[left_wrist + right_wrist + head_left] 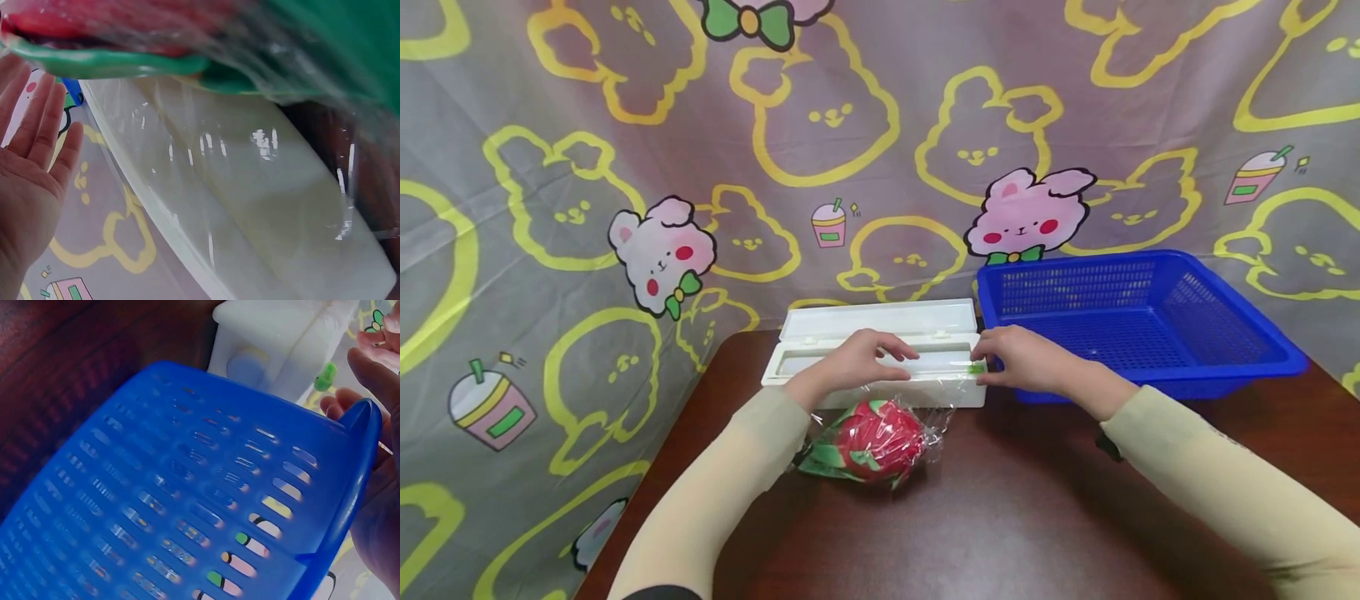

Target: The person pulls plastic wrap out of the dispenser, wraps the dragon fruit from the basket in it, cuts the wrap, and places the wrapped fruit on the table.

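A white cling film box (880,392) stands at the back of the table, its long lid (880,320) raised. On its right end sits a small green slide cutter (975,367), also seen as a green piece (325,377) in the right wrist view. My left hand (868,360) hovers over the box with fingers apart, holding nothing. My right hand (1026,358) is at the box's right end, thumb and fingers spread around the cutter; contact is unclear. In front of the box lies a red and green dragon fruit (880,440) wrapped in clear film.
A blue perforated basket (1138,379) stands to the right, its near-left side close under my right hand. Behind the brown table (1000,517) hangs a patterned cloth (910,150).
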The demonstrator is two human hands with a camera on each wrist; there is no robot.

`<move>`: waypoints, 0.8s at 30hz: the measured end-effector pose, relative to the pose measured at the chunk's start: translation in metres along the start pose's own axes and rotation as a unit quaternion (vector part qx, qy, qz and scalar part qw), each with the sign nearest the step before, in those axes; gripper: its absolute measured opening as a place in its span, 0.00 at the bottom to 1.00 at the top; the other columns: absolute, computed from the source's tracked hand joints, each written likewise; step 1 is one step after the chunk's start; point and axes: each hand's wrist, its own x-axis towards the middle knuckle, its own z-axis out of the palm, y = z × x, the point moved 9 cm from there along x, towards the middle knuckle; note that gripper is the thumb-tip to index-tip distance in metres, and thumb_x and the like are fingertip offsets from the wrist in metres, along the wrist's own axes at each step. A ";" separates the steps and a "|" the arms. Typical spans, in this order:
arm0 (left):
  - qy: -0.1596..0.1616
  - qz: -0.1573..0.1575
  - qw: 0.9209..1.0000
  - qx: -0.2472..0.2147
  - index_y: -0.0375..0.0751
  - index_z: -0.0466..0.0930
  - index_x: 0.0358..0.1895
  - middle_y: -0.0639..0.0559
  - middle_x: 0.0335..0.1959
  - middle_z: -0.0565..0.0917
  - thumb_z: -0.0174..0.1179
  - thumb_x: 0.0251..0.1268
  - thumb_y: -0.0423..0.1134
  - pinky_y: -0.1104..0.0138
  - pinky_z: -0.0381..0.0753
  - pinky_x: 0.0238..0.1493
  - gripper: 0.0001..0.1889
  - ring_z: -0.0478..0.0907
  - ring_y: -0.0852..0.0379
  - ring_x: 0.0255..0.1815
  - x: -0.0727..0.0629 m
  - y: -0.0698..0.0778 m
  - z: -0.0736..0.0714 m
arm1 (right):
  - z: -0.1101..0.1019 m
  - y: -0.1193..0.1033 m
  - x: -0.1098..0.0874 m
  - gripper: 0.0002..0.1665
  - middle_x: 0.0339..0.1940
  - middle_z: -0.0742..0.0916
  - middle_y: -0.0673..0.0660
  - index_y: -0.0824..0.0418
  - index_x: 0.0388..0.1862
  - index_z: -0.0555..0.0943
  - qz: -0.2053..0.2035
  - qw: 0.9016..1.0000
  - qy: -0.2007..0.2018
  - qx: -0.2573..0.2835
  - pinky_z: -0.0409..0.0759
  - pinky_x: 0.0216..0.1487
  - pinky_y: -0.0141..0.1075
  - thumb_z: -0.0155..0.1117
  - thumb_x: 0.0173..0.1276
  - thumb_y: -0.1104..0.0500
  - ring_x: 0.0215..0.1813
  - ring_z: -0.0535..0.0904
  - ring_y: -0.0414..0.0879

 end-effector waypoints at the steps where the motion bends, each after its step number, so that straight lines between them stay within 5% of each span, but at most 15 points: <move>1: -0.002 0.004 1.000 0.002 0.39 0.86 0.48 0.52 0.44 0.86 0.71 0.57 0.38 0.60 0.77 0.50 0.15 0.81 0.57 0.46 0.001 0.002 0.001 | -0.001 -0.001 -0.001 0.13 0.34 0.84 0.53 0.62 0.38 0.86 -0.011 1.000 0.010 -0.009 0.79 0.41 0.43 0.76 0.57 0.57 0.37 0.80 0.48; 7: -0.024 0.014 1.000 0.014 0.40 0.86 0.47 0.53 0.44 0.86 0.70 0.58 0.38 0.60 0.76 0.52 0.14 0.80 0.56 0.47 0.008 0.006 0.008 | -0.002 -0.002 -0.006 0.13 0.28 0.81 0.50 0.62 0.33 0.86 -0.037 0.996 0.053 -0.060 0.75 0.37 0.44 0.78 0.53 0.56 0.32 0.75 0.45; 18: -0.058 0.027 0.997 0.041 0.40 0.87 0.47 0.53 0.45 0.86 0.70 0.59 0.38 0.63 0.76 0.53 0.13 0.81 0.58 0.45 0.033 0.023 0.016 | 0.000 0.012 -0.009 0.16 0.30 0.84 0.50 0.57 0.33 0.88 0.026 0.994 0.051 -0.089 0.70 0.37 0.41 0.78 0.52 0.48 0.34 0.76 0.46; 24: -0.080 0.044 0.994 0.056 0.41 0.87 0.46 0.54 0.43 0.87 0.70 0.58 0.37 0.68 0.76 0.49 0.12 0.81 0.60 0.42 0.052 0.032 0.028 | 0.005 0.016 -0.010 0.20 0.31 0.86 0.50 0.56 0.34 0.88 0.021 0.992 0.063 -0.108 0.69 0.41 0.44 0.78 0.50 0.44 0.36 0.74 0.47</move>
